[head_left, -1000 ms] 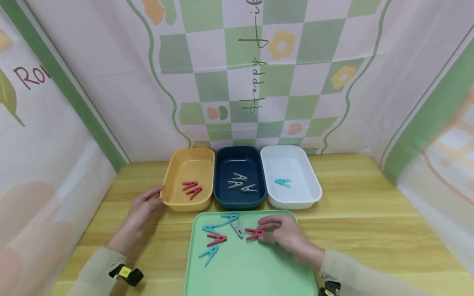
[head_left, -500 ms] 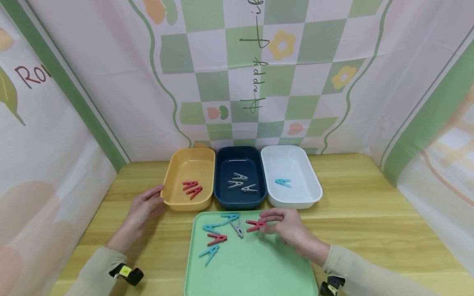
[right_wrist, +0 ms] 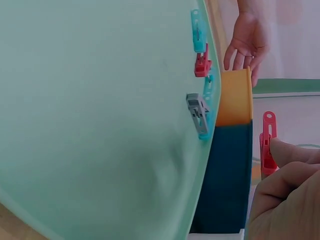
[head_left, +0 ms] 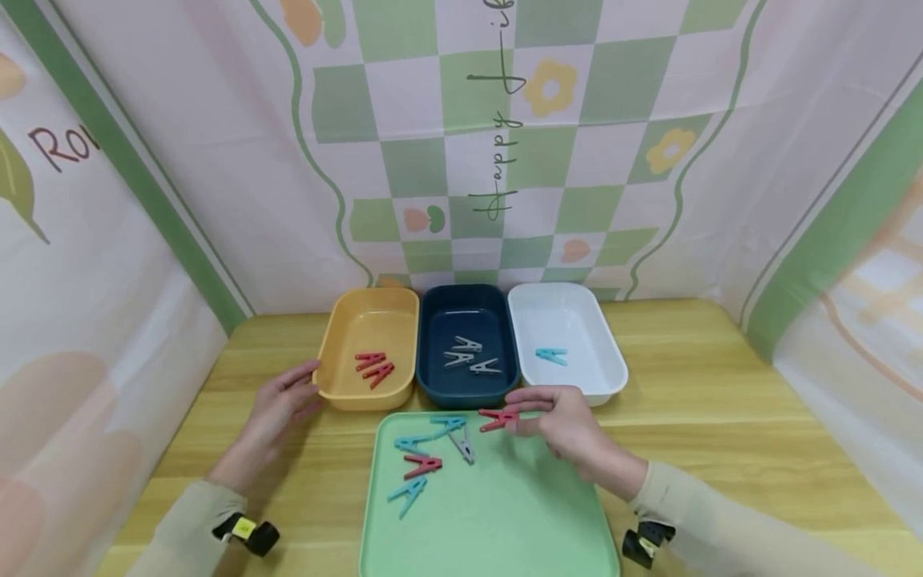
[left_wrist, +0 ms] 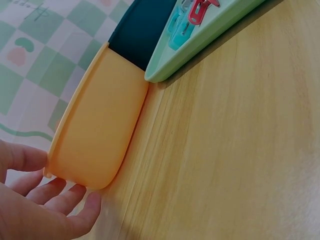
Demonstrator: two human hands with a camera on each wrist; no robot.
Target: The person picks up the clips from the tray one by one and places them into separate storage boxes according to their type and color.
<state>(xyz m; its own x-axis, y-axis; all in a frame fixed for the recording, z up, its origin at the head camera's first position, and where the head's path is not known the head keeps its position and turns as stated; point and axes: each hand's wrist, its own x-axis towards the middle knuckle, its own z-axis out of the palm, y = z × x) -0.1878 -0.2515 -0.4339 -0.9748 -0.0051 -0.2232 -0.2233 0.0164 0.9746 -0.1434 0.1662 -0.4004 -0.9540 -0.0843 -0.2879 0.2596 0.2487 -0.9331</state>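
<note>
My right hand (head_left: 572,425) pinches a red clothespin (head_left: 497,419) between thumb and fingers, above the far edge of the green tray (head_left: 505,521). In the right wrist view that clothespin (right_wrist: 268,145) points away from the thumb. On the tray lie another red clothespin (head_left: 422,466), a grey clothespin (head_left: 462,448) and several blue clothespins (head_left: 409,495). My left hand (head_left: 280,405) touches the left side of the yellow bin (head_left: 368,398); in the left wrist view its fingertips rest against the bin's outer end. Two red clothespins (head_left: 377,373) lie in that bin.
A dark blue bin (head_left: 467,397) holds several grey clothespins (head_left: 485,367) and stands between the yellow bin and a white bin (head_left: 573,394). One blue clothespin (head_left: 551,357) lies in the white bin. A patterned cloth (head_left: 404,168) hangs behind the wooden table (head_left: 707,377).
My right hand has lifted the red clothespin off the tray and carried it away from me, toward the bins. The left hand has stayed at the yellow bin.
</note>
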